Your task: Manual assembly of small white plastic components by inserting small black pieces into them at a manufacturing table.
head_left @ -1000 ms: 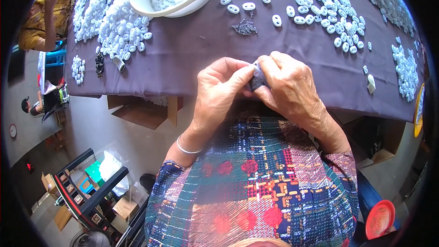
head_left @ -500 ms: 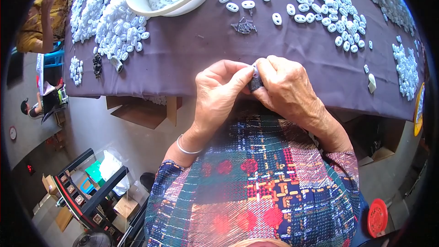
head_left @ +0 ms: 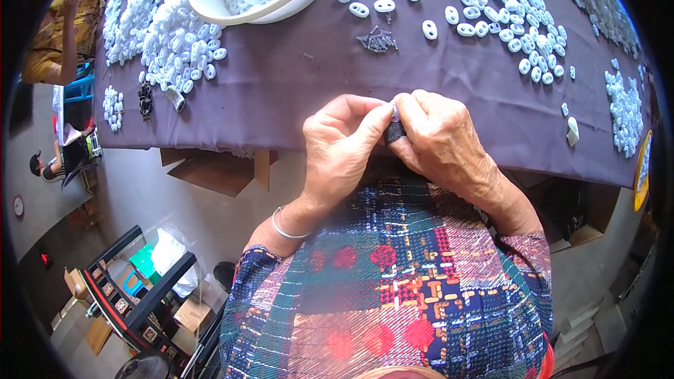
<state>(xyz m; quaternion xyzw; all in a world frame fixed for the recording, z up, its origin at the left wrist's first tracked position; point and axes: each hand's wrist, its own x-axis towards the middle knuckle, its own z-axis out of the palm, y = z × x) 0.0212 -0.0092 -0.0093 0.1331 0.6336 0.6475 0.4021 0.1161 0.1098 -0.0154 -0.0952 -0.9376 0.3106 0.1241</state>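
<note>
Dull purple's being shown off by the tablecloth (head_left: 274, 77), white by the oval pieces (head_left: 430, 29), loud multicolour patchwork by the shirt (head_left: 393, 274).

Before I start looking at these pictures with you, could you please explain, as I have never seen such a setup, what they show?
There is no machine here: a person works with a bare left hand and right hand. The view comes from the left of two wide fisheye cameras worn on the head, looking down, so straight edges bend near the rim. On the dark purple-brown tablecloth lie many white oval two-hole pieces, a white basin full of similar pieces, and a small heap of dark spring-like parts. Both hands pinch a small pale piece; fingers hide most of it. A dark patch shows just below; I cannot tell what it is.
</note>
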